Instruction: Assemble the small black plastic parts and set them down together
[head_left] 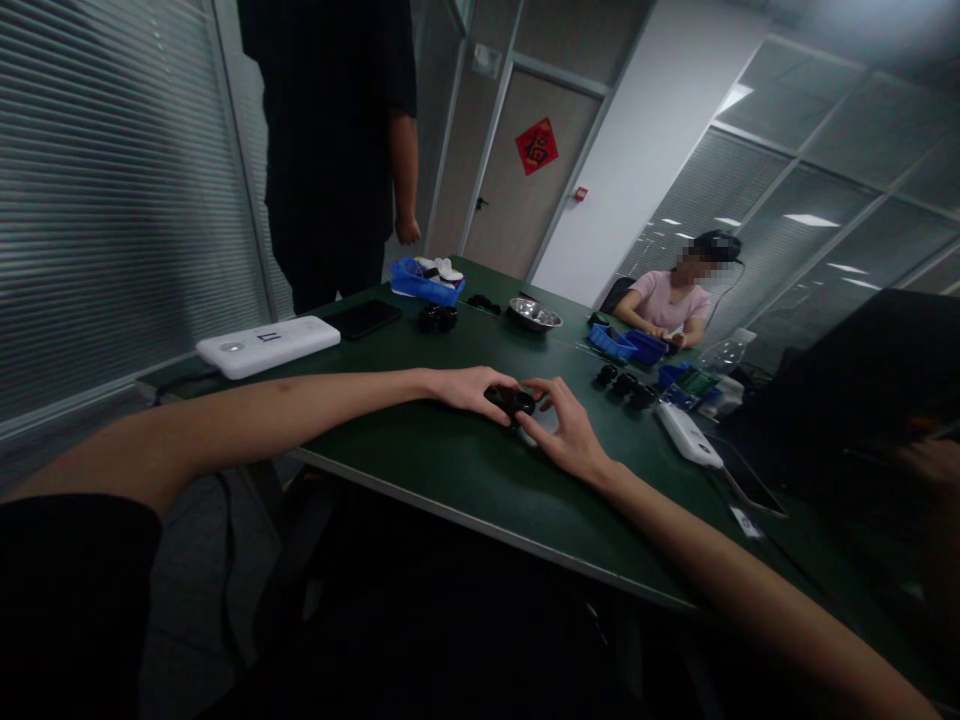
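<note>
Both my arms reach across a dark green table (465, 470). My left hand (469, 387) is curled round a small black object (510, 401) that rests on the table top. My right hand (566, 430) meets it from the right, its fingertips pinching the same black object. What the object is I cannot make out in the dim light.
A white flat device (268, 345) and a black phone (365, 318) lie at the left. Behind are a blue tray (424, 281), black parts (438, 318), a metal bowl (534, 316), more black parts (622, 385), a white device (687, 433). One person stands at the far edge (334, 150), another sits (671, 300).
</note>
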